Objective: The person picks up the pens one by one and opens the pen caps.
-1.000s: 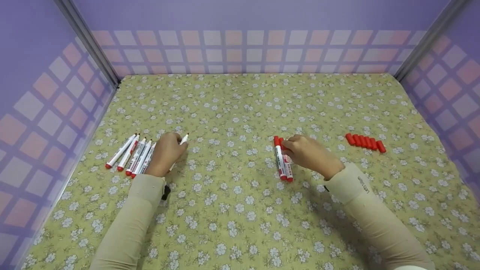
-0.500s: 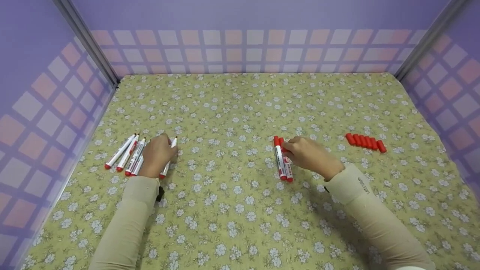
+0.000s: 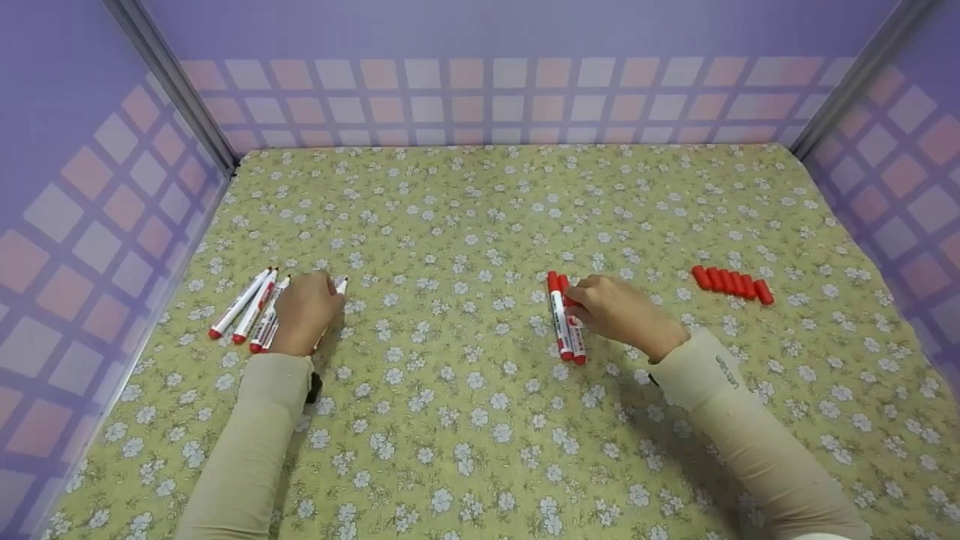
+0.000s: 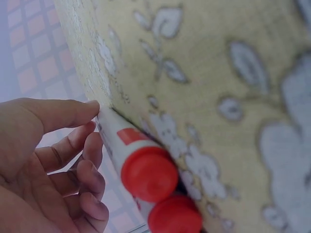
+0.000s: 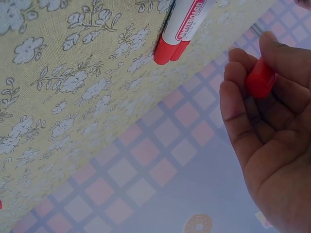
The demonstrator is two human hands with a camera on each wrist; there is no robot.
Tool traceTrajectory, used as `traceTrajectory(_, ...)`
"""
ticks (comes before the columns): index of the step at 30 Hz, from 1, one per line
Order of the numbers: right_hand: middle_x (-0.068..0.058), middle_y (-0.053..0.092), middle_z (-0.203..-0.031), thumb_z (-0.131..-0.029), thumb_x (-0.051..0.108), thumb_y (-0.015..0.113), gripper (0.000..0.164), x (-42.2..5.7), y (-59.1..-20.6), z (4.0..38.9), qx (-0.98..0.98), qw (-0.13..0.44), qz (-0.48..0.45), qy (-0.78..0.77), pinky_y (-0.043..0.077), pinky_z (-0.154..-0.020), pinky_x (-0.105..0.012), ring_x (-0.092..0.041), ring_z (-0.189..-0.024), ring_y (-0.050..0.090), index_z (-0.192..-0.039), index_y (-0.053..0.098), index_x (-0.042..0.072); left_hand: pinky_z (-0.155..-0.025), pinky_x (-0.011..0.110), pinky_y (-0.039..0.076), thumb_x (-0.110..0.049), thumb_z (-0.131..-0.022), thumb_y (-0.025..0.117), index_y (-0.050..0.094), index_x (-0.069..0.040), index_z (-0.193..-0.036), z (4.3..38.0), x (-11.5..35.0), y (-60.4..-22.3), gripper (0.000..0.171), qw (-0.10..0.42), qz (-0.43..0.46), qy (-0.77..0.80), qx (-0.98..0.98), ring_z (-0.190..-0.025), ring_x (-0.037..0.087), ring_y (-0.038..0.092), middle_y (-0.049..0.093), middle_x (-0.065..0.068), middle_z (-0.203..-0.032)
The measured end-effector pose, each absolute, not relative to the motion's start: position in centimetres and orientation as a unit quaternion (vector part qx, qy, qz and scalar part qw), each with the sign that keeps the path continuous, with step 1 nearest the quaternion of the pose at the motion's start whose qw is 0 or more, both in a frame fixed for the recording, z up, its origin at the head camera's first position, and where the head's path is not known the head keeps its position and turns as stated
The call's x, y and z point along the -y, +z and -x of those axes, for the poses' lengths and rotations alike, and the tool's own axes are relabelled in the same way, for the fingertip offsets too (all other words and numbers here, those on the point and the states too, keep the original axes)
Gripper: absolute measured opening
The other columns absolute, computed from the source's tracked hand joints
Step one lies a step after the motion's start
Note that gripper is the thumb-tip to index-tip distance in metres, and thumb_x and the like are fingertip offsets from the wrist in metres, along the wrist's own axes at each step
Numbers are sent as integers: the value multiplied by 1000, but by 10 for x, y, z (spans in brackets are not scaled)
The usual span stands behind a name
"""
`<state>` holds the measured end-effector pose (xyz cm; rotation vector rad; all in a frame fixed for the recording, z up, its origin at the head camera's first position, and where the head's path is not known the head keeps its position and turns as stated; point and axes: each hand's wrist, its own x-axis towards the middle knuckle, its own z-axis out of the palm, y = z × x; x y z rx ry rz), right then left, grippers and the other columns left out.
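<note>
My left hand [image 3: 306, 307] pinches an uncapped white marker [image 3: 343, 286], down on the cloth beside other uncapped markers [image 3: 262, 311]. In the left wrist view the thumb lies against the marker's barrel [image 4: 116, 136], its red end toward the camera, a second red-ended marker [image 4: 175, 216] next to it. Between thumb and fingers, my right hand [image 3: 619, 311] holds a loose red cap [image 5: 262, 78]. Right beside that hand, two capped markers [image 3: 559, 315] lie together; its fingers partly cover the nearer one in the head view.
A slanting row of several red caps [image 3: 731, 282] lies at the right. A yellow flowered cloth [image 3: 465, 420] covers the table. Purple checkered walls [image 3: 465, 97] stand at the back and both sides.
My left hand has moved left with the uncapped marker, lowering it beside the other uncapped ones. The right hand stays almost in place with the red cap.
</note>
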<state>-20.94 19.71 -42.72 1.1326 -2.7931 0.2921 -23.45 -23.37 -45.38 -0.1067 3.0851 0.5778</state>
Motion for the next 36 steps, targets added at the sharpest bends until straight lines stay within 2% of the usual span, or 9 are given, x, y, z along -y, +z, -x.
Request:
traceTrajectory(4, -8, 60, -65, -89, 5, 66, 8, -197, -427, 209, 922, 53, -371, 99, 41, -51, -24, -11, -53, 44, -82, 68, 2, -44, 30, 24, -8, -85, 56, 43, -11, -59, 234, 234, -454, 29, 0, 36, 185, -982, -48, 15, 29, 32, -2, -52)
traceTrajectory(9, -8, 60, -65, -88, 4, 66, 7, -199, -426, 209, 922, 50, -368, 109, 40, -51, -24, -11, -54, 43, -82, 68, 2, -43, 29, 22, -9, -86, 54, 40, -12, -58, 234, 235, -455, 31, 6, 36, 191, -981, -47, 13, 26, 29, -3, -52)
traceTrajectory(14, -10, 63, -72, -88, 6, 68, 5, -200, -427, 210, 924, 52, -360, 115, 46, -53, -26, -14, -58, 52, -88, 70, 1, -42, 28, 21, -11, -90, 53, 39, -12, -58, 233, 235, -453, 35, 9, 41, 199, -979, -46, 12, 22, 25, -3, -51)
traceTrajectory(16, -11, 64, -75, -88, 6, 68, 6, -201, -428, 211, 925, 56, -356, 117, 49, -55, -28, -16, -62, 56, -90, 70, 1, -43, 29, 23, -13, -92, 52, 41, -11, -61, 233, 234, -452, 34, 4, 41, 201, -979, -46, 13, 24, 27, -2, -52)
traceTrajectory(19, -13, 66, -80, -88, 4, 68, 10, -205, -429, 213, 924, 69, -355, 121, 52, -59, -30, -20, -67, 60, -96, 70, -2, -44, 31, 26, -15, -94, 51, 49, -7, -67, 232, 231, -451, 29, -5, 33, 207, -978, -47, 15, 30, 35, 2, -55)
traceTrajectory(22, -15, 67, -87, -88, 2, 66, 18, -210, -430, 215, 924, 83, -353, 122, 55, -63, -33, -24, -74, 64, -105, 69, -4, -45, 31, 29, -15, -95, 50, 59, -2, -81, 231, 228, -449, 21, -11, 22, 213, -977, -49, 17, 38, 49, 9, -62)
traceTrajectory(26, -19, 68, -97, -90, 2, 64, 23, -218, -430, 218, 928, 89, -337, 129, 57, -68, -35, -27, -82, 67, -112, 67, -5, -45, 31, 33, -16, -96, 50, 64, 1, -99, 231, 220, -447, 23, -18, 10, 218, -976, -48, 17, 44, 61, 16, -74)
traceTrajectory(30, -22, 67, -103, -91, 3, 63, 25, -227, -431, 221, 939, 81, -302, 140, 57, -69, -37, -29, -83, 68, -114, 65, -7, -45, 30, 35, -17, -97, 49, 65, 0, -102, 232, 209, -446, 24, -17, 0, 241, -970, -48, 16, 46, 63, 16, -77)
traceTrajectory(36, -22, 60, -100, -94, 7, 60, 24, -245, -430, 227, 958, 63, -235, 150, 55, -66, -40, -29, -79, 64, -114, 64, -6, -46, 30, 36, -20, -98, 48, 63, -2, -108, 231, 187, -444, 25, -1, -15, 286, -958, -49, 15, 45, 61, 13, -81)
